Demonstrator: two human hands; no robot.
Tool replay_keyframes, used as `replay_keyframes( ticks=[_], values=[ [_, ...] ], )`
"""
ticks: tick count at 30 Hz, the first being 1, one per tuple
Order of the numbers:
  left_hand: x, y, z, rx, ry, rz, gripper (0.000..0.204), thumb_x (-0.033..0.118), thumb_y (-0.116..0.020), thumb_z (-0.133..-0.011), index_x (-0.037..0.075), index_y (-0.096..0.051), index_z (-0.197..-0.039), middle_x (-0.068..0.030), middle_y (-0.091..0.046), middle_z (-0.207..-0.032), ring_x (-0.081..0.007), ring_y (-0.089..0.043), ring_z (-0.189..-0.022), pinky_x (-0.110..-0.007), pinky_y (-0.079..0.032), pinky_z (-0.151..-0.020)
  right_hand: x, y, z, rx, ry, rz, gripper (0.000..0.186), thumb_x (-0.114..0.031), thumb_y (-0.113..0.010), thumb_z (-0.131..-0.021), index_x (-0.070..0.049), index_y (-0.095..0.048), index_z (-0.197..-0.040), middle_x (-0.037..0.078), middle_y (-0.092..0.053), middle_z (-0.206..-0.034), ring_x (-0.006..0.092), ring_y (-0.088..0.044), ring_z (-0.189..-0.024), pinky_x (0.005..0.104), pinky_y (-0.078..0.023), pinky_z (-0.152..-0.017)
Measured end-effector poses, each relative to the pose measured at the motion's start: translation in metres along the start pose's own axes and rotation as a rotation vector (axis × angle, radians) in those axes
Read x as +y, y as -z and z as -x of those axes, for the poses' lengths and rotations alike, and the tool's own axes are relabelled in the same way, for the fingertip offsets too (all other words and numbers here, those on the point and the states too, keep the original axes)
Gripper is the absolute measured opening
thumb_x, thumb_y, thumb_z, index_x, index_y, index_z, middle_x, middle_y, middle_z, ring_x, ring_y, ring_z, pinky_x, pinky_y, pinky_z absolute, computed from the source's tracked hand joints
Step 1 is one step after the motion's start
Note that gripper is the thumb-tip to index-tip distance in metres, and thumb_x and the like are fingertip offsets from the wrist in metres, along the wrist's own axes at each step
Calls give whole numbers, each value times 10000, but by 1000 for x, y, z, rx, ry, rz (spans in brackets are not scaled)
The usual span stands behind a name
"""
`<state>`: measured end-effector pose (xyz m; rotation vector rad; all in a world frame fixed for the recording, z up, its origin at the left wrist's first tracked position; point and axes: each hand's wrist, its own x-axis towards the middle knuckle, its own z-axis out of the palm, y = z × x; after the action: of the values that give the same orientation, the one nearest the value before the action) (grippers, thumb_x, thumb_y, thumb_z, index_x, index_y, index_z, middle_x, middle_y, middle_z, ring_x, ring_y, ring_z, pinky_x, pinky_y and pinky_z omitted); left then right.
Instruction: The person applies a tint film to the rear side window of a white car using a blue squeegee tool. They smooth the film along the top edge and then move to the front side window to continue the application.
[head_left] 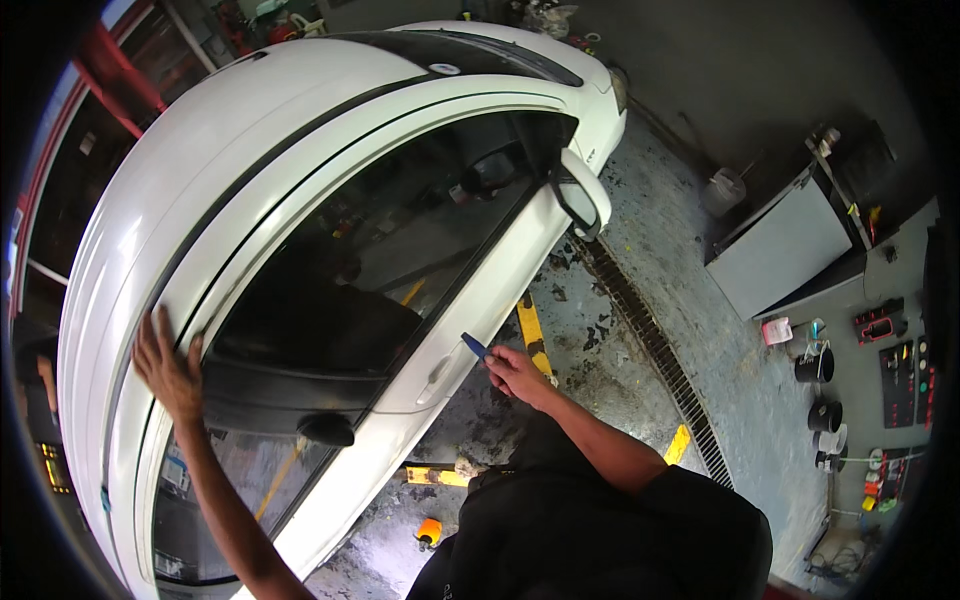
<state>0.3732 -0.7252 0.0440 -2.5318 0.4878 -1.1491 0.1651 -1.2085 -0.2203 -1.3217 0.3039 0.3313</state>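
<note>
A white car (310,60) fills the left and middle of the view, its dark side window (330,250) facing me. My left hand (168,370) rests with fingers spread on the roof edge above the door frame, holding nothing. My right hand (515,375) is closed around a blue pry tool (474,346), slim and flat; the part inside the fingers is hidden. Its tip points at the white door panel below the window, close to the door handle (435,380). Whether the tip touches the panel I cannot tell. The side mirror (582,195) sticks out farther forward.
A floor drain grate (650,345) runs along the right of the car. Yellow lift arms (533,330) reach under it. A grey cabinet (785,245) and tool trays (900,380) stand at right. An orange object (429,532) lies on the floor. Another person's arm (47,382) shows at far left.
</note>
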Motion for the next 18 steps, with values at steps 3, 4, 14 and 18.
replay_keyframes(
  ticks=[3, 4, 14, 18],
  values=[
    [-2, -7, -2, -69, -35, -91, 690, 558, -530, -1023, 223, -406, -1613, -185, -416, -1598, -392, -374, -1464, -554, -247, -1211, 12, 58, -16, 81, -2, -32, 211, -265, -545, -1099, -70, -609, -1051, -24, -542, -694, 57, -456, -550, 237, -367, -486],
    [-3, -7, -2, -102, -45, -127, 681, 557, -508, -1033, 224, -399, -1617, -194, -406, -1602, -399, -366, -1467, -560, -245, -1210, 12, 77, -20, 101, 4, -19, 211, -265, -546, -1098, -70, -609, -1050, -24, -542, -691, 55, -458, -552, 235, -369, -487],
    [-11, -10, 18, -22, 5, -252, 658, 564, -324, -1091, 154, -429, -1595, -168, -484, -1556, -390, -445, -1412, -534, -345, -1145, -41, 246, -61, 380, 156, 11, 238, -321, -564, -1087, -104, -634, -1023, -49, -491, -658, 64, -464, -585, 277, -394, -536],
    [-6, -29, 1, 69, -11, -203, 629, 521, -334, -1098, 144, -437, -1590, -177, -519, -1522, -377, -488, -1382, -515, -380, -1123, -76, 309, -25, 617, 160, -21, 280, -337, -572, -1080, -71, -657, -1093, -31, -525, -707, 59, -453, -561, 244, -365, -517]
  ],
)
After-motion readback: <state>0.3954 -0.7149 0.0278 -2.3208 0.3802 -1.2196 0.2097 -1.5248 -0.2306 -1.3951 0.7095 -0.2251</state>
